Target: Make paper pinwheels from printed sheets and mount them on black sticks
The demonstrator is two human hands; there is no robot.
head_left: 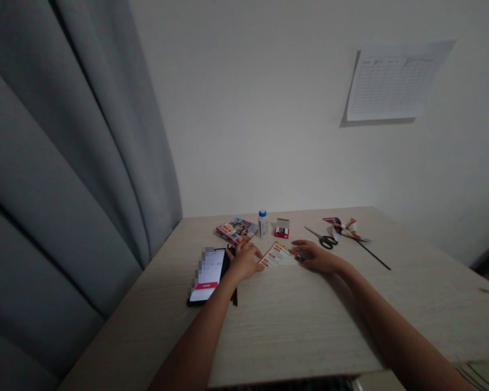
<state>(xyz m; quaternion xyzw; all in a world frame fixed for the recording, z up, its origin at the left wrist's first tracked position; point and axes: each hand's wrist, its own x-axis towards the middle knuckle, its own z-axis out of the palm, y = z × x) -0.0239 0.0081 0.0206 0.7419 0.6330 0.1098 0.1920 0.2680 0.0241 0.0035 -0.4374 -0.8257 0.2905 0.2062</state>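
A printed sheet of paper (pixel 277 255), white with red marks and a coloured edge, lies on the table between my hands. My left hand (pixel 245 262) rests at its left corner, fingers spread, with thumb and forefinger apart at the edge. My right hand (pixel 315 257) has its fingers bent around the right edge, where a dark, coloured bit of the paper shows between them. Beside my left hand lies a phone (pixel 207 276) with a lit screen, and thin black sticks (pixel 234 296) are partly hidden under that hand.
Behind the hands are a colourful stack of printed paper (pixel 238 230), a blue-capped glue bottle (pixel 262 225) and a small open red box (pixel 282 230). Black-handled scissors (pixel 326 240) and a paper pinwheel (pixel 346 228) on a black stick lie right. A grey curtain (pixel 106 136) hangs left.
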